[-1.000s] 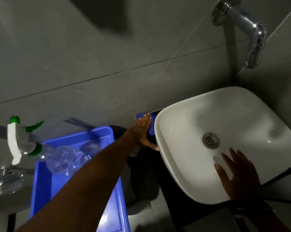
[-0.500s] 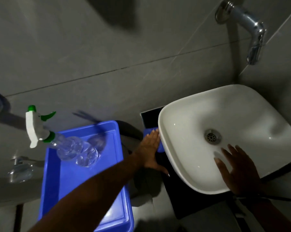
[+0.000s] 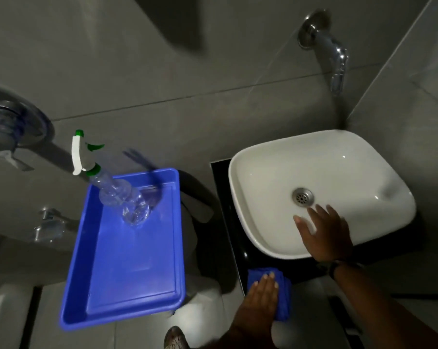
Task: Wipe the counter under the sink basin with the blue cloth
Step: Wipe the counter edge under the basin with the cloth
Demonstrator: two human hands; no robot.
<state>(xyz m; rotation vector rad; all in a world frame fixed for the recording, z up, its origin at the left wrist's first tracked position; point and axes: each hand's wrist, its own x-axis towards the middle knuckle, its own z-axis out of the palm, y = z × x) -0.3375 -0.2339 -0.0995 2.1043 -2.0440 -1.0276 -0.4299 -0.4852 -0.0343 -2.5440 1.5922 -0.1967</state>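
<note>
A white sink basin [image 3: 338,167] sits on a black counter [image 3: 223,197]. My left hand [image 3: 260,298] lies flat on the blue cloth [image 3: 283,298], pressing it on the counter's front left corner, just below the basin's near rim. My right hand [image 3: 326,238] rests with spread fingers on the basin's front inner wall, close to the drain [image 3: 302,196], and holds nothing.
A blue plastic tray [image 3: 92,293] stands left of the counter with a clear spray bottle [image 3: 122,197] lying in it. A chrome tap [image 3: 331,51] juts from the grey tiled wall above the basin. More chrome fittings [image 3: 14,127] are at far left.
My left hand has slid the cloth along the counter's left edge from the back corner by the wall forward to the front corner. My right hand stays on the basin.
</note>
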